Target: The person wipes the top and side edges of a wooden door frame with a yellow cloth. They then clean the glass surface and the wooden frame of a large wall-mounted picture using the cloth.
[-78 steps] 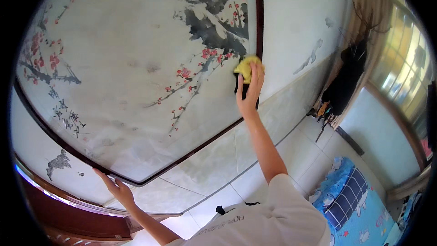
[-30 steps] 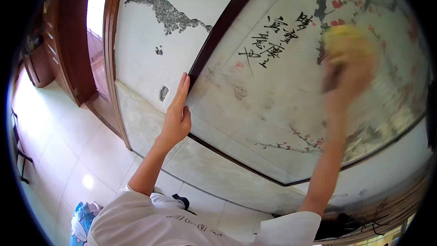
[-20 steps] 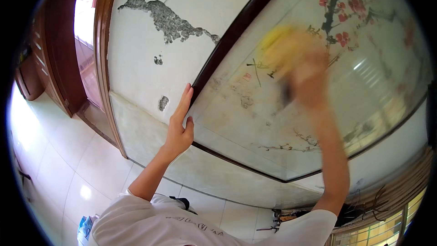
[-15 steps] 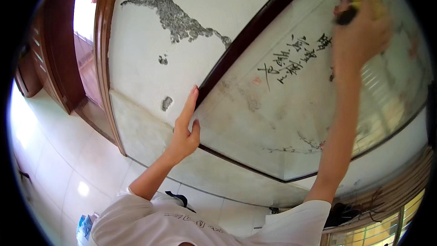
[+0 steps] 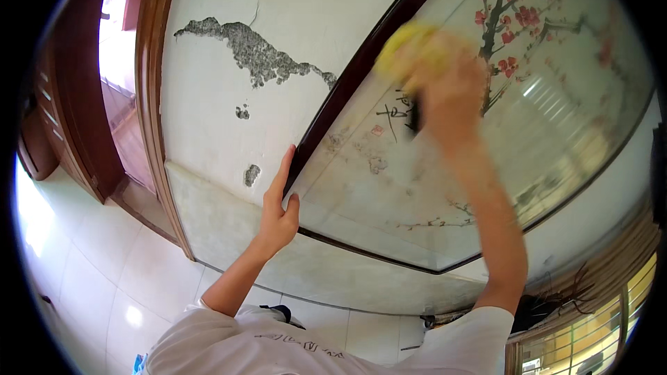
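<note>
A large framed painting of red blossoms on dark branches, with brushed black characters, hangs behind glass in a dark wooden frame. My left hand grips the frame's lower left corner, its fingers along the outer side and the thumb toward the front. My right hand presses a bunched yellow cloth to the glass near the frame's left edge. Motion blurs this hand and the cloth. A dark patch below the hand covers some characters; whether it belongs to the cloth I cannot tell.
Paint has peeled from the white wall, leaving a grey patch. Left of it stands a brown door frame beside a dark red cabinet. Pale tiles cover the floor. A window with bars is at the lower right.
My right hand has swept the yellow cloth left and down across the glass, uncovering the blossoms at the upper right. My left hand keeps its hold on the frame's corner.
</note>
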A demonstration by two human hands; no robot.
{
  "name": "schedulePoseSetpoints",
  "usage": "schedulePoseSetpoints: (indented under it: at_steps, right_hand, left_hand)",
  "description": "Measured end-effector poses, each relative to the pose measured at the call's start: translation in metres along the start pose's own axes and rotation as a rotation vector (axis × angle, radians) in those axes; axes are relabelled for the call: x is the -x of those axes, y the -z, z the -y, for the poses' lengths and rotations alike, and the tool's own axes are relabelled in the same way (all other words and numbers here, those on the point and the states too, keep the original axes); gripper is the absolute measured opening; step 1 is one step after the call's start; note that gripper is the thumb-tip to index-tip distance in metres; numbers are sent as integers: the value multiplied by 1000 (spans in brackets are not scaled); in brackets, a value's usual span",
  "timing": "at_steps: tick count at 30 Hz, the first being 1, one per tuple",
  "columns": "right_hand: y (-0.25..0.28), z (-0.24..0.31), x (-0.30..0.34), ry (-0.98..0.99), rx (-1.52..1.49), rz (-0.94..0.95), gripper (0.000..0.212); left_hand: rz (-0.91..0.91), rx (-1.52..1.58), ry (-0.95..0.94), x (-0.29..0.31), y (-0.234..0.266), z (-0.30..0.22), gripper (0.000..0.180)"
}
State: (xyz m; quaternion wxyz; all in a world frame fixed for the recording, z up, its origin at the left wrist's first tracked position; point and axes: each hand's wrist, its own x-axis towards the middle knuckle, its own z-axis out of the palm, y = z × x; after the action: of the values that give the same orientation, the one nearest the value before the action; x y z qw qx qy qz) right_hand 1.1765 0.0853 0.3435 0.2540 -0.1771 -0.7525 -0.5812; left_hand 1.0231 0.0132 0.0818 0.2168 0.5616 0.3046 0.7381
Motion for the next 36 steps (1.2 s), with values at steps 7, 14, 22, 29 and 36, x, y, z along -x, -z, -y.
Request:
schedulePoseSetpoints:
  at_steps: [7,14,22,29,36]
  right_hand:
    - [8,-25,-42,-245,-43,-246,35]
    - [-20,86,103,575,-152,36,28]
    - [64,-156,-102,-377,-88,-303,30]
    - [-5,-31,-26,27,80,-299,36]
    - [43,-141,95,-41,-67,-232,31]
  left_hand:
    - [-9,49,23,7,-10,1,79]
    - [-15,8,67,1,-16,-5,78]
    - [-67,-1,35,8,-26,2,76]
    - [-135,-51,-36,6,-21,11,76]
    - [-117,-195,-71,3,-22,2,73]
